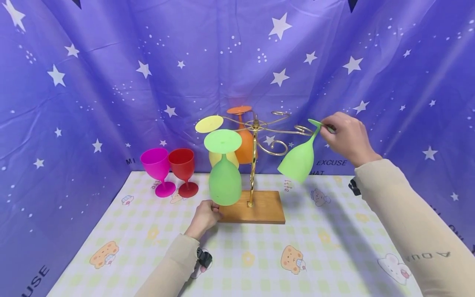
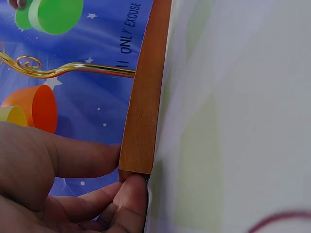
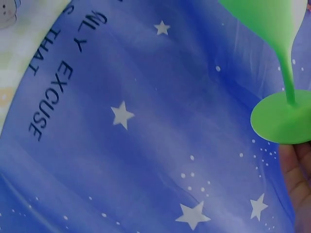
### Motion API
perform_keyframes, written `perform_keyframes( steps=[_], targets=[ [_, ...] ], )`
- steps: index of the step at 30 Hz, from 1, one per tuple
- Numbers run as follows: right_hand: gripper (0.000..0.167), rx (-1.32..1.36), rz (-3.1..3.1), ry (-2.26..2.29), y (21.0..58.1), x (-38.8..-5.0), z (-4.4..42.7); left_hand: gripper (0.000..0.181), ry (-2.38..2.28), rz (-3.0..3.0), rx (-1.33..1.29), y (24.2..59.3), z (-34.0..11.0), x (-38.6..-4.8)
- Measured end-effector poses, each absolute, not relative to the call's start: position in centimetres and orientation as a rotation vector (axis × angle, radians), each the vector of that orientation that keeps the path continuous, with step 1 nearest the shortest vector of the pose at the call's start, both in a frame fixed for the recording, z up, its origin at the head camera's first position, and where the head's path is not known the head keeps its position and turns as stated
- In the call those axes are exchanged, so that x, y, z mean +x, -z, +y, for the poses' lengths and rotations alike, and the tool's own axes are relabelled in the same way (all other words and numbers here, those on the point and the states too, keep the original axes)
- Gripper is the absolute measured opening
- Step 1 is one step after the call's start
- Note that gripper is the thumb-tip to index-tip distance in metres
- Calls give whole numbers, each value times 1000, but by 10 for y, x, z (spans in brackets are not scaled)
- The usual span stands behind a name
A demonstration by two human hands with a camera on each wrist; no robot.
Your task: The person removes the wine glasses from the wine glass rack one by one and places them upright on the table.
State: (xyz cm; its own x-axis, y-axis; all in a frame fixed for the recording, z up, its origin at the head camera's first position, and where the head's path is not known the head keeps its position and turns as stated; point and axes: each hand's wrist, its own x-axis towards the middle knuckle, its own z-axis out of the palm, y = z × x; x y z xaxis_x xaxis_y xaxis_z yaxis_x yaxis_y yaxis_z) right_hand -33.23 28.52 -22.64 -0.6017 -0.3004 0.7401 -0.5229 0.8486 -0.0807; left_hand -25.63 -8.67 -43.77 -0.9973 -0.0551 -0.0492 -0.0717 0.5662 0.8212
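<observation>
My right hand pinches the foot of a light green goblet, which hangs tilted with its bowl down and to the left. The goblet's stem is close to a curled arm tip of the gold goblet rack; whether they touch I cannot tell. At the rack's near left corner, my left hand grips the wooden base, its thumb on top. Upside down on the rack's left side hang another green goblet, a yellow goblet partly hidden behind it, and an orange goblet.
A magenta goblet and a red goblet stand upright left of the rack. Several curled rack arms on the right carry no goblet. A checked cloth covers the table, and a blue star-patterned curtain stands behind it.
</observation>
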Motion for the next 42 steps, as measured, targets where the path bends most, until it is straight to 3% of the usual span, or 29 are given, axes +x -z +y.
perform_keyframes(
  steps=[42],
  targets=[
    [8, 688, -2118, -698, 320, -301, 271, 19, -1462, 2739, -125, 436, -86, -255]
  ],
)
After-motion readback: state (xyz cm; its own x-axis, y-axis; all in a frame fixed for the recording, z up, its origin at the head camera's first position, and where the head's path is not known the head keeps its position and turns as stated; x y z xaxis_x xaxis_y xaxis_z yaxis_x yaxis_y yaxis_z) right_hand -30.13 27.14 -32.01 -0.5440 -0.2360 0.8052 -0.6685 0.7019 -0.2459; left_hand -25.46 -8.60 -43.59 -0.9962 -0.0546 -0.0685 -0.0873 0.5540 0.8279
